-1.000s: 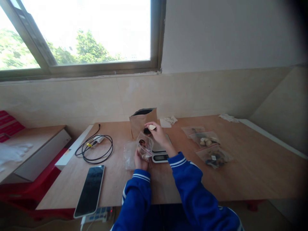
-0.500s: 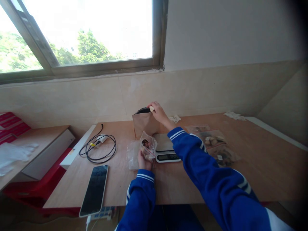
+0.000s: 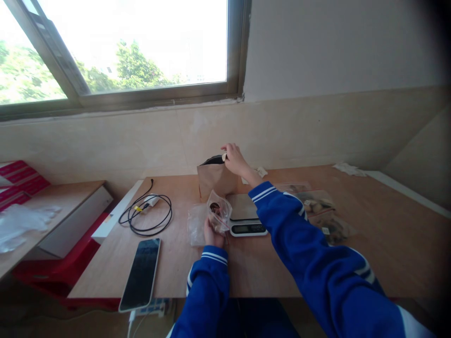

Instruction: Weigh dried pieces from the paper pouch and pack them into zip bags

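My left hand (image 3: pixel 213 234) is closed around a clear zip bag (image 3: pixel 221 220), its mouth open and dark brown pieces inside. Behind it stands an open brown paper bag (image 3: pixel 214 180) with a dark interior. At that bag's right rim, my right hand (image 3: pixel 235 158) pinches a small pale piece (image 3: pixel 224 157) whose kind I cannot make out. A flat kitchen scale (image 3: pixel 248 228) lies right of the zip bag, partly covered by my right arm. Under and left of my left hand are flat, clear plastic bags (image 3: pixel 196 227).
Filled clear bags (image 3: pixel 327 225) lie right of my right forearm. To the left are a coiled black cable (image 3: pixel 130 225) with a white adapter (image 3: pixel 151 200) and a phone (image 3: pixel 141 274) at the front edge. Crumpled white scraps (image 3: pixel 348 170) lie near the wall.
My right hand has shifted slightly up and right at the paper bag's rim, still pinching the pale piece. My left hand keeps holding the zip bag. The whole view has shifted a little.
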{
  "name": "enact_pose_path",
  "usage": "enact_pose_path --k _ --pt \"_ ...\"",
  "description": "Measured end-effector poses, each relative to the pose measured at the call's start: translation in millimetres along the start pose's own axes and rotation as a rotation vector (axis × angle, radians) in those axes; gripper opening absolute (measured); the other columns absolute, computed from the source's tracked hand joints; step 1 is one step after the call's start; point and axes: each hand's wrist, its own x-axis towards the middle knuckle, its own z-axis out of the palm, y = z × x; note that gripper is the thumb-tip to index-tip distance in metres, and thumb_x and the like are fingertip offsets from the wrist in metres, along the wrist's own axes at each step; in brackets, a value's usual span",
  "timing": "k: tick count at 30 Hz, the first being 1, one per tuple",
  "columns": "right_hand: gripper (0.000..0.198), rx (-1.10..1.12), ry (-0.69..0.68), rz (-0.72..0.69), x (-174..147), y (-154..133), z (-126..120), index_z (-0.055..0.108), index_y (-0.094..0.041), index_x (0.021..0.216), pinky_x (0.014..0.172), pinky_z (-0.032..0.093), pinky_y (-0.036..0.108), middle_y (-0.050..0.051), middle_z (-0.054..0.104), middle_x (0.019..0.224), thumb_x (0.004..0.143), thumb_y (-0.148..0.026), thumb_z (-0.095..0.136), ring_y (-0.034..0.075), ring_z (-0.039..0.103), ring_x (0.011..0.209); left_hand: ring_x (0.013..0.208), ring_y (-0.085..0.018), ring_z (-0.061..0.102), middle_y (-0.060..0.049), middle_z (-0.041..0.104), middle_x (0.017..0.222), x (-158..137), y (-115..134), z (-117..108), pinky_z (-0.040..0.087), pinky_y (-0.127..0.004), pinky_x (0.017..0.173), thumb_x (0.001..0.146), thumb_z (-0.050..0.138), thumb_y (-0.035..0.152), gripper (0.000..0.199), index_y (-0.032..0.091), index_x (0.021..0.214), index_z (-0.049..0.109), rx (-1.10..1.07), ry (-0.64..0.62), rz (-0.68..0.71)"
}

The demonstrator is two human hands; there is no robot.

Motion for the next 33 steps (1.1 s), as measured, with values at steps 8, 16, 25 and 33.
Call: enact_pose_path --k 8,16,25,33 --pt "0.053 -0.075 -0.208 0.073 4.4 -4.4 -7.1 0.039 -0.01 0.117 0.099 0.036 0.05 0.02 0.039 0.123 0.066 0.0 0.048 0.033 0.04 0.119 0.104 -0.022 0.064 -0.014 0.068 0.109 -1.6 -0.1 2.6 0.053 -0.033 0.089 0.089 0.042 0.024 0.04 0.009 0.123 0.057 0.009 0.038 0.005" --pt "0.053 0.313 -0.244 0.176 7.9 1.1 -21.0 0.05 -0.016 0.111 0.089 0.046 0.038 0.01 0.035 0.114 0.061 -0.002 0.056 0.02 0.052 0.094 0.094 -0.02 0.067 -0.011 0.071 0.096 -2.3 0.1 2.2 0.054 -0.033 0.086 0.089 0.043 0.022 0.035 0.012 0.115 0.062 -0.016 0.018 0.005" --pt "0.032 0.361 -0.128 0.158 2.0 0.2 -21.7 0.055 -0.017 0.092 0.079 0.049 0.033 0.004 0.039 0.101 0.063 -0.01 0.066 0.015 0.05 0.079 0.089 -0.02 0.068 -0.011 0.071 0.096 -2.1 0.5 0.7 0.055 -0.03 0.081 0.088 0.044 0.023 0.031 0.01 0.109 0.063 -0.012 -0.01 0.002" --pt "0.019 0.215 -0.116 0.039 1.9 -4.2 -24.4 0.059 -0.015 0.078 0.078 0.046 0.029 0.003 0.045 0.089 0.067 0.0 0.057 0.014 0.05 0.073 0.092 -0.021 0.067 -0.011 0.071 0.097 -7.3 1.5 6.2 0.054 -0.033 0.082 0.088 0.042 0.024 0.035 0.012 0.114 0.062 0.012 0.02 0.003"
